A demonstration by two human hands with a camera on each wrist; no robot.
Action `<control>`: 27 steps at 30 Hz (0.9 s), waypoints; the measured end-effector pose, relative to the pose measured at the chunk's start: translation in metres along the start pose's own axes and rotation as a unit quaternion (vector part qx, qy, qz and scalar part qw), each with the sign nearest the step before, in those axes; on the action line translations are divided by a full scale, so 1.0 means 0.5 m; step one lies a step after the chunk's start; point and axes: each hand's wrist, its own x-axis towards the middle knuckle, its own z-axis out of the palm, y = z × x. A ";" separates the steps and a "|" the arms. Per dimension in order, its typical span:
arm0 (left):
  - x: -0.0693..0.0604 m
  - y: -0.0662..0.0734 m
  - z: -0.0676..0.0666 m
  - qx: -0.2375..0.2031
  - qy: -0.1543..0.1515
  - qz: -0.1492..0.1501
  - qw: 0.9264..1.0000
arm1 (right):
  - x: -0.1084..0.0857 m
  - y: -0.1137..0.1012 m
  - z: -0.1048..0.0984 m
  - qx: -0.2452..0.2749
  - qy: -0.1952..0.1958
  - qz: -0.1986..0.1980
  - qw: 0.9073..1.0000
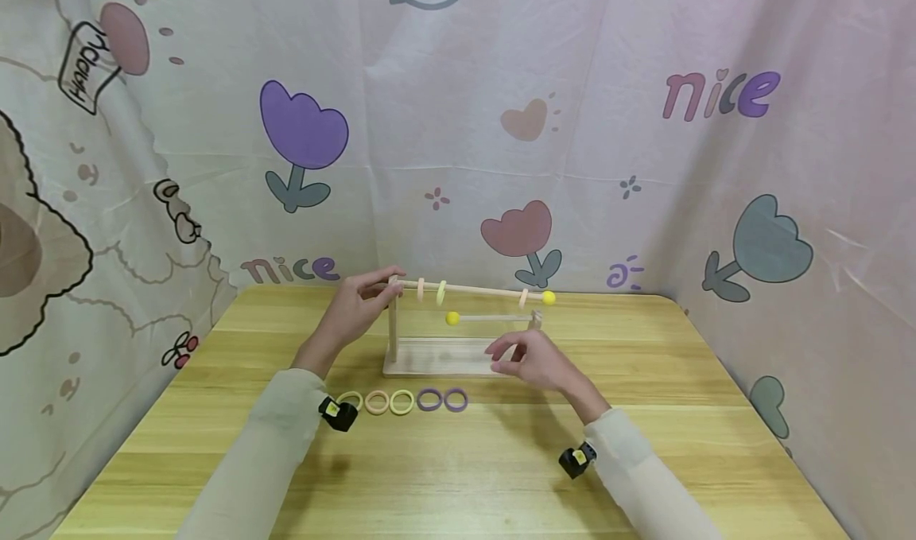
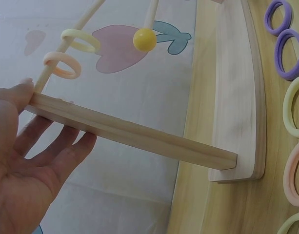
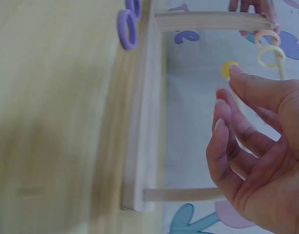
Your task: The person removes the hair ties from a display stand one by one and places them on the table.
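Note:
A wooden rack (image 1: 436, 357) stands on the table, with an upright post at each end. My left hand (image 1: 361, 305) grips the top of its left post (image 2: 134, 131), thumb beside the rod's end and fingers beneath. From that post an upper rod (image 1: 479, 289) reaches right to a yellow ball (image 1: 548, 297), carrying a peach hair tie (image 2: 62, 65), a pale yellow hair tie (image 2: 81, 41) and another peach one (image 1: 523, 297). A lower rod (image 1: 494, 318) extends from the right post to a yellow ball (image 2: 145, 39). My right hand (image 3: 256, 146) hovers before the rack, fingers loosely bent, holding nothing visible.
In front of the rack lies a row of hair ties: pale yellow (image 1: 351, 400), peach (image 1: 377, 402), another pale yellow (image 1: 402, 402) and two purple (image 1: 429, 399). A printed cloth (image 1: 444, 126) hangs behind the wooden table (image 1: 458, 476).

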 end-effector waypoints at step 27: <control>-0.002 0.004 -0.001 0.004 -0.002 -0.002 1.000 | -0.006 -0.017 -0.050 0.047 0.335 0.055 0.939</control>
